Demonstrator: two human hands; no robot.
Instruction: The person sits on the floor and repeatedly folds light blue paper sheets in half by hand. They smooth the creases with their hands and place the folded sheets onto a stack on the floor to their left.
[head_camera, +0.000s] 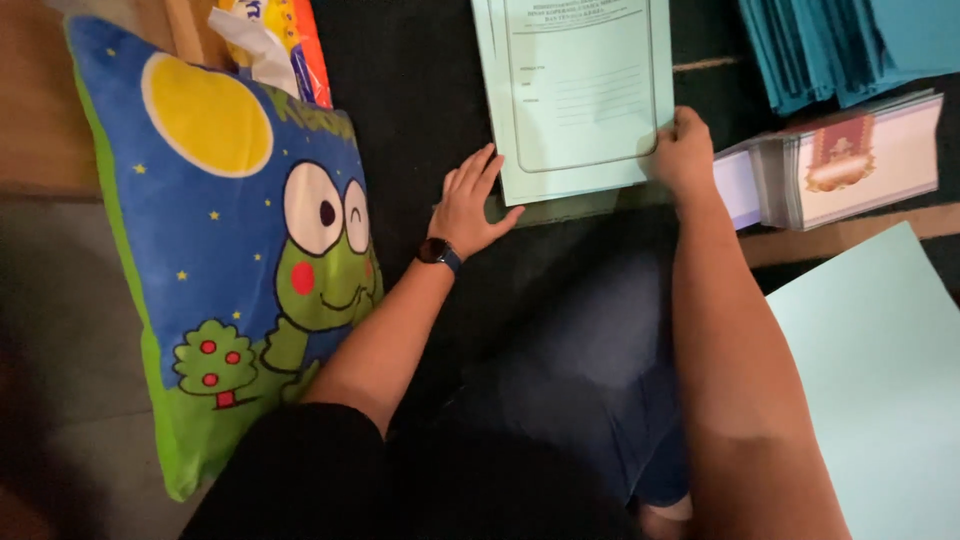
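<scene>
A pale green printed folder (575, 95) lies on the dark floor covering in front of me. My left hand (470, 205), with a dark watch on the wrist, rests flat with fingers spread at the folder's lower left corner. My right hand (685, 155) grips the folder's right edge near its lower corner, fingers curled over it. My legs in dark trousers show below.
A blue and green cartoon frog pillow (240, 240) lies at the left. A stack of printed cards (850, 160) sits at the right, teal folders (840, 45) behind it. A large pale green sheet (880, 380) lies at lower right. A snack bag (270, 40) is at the top.
</scene>
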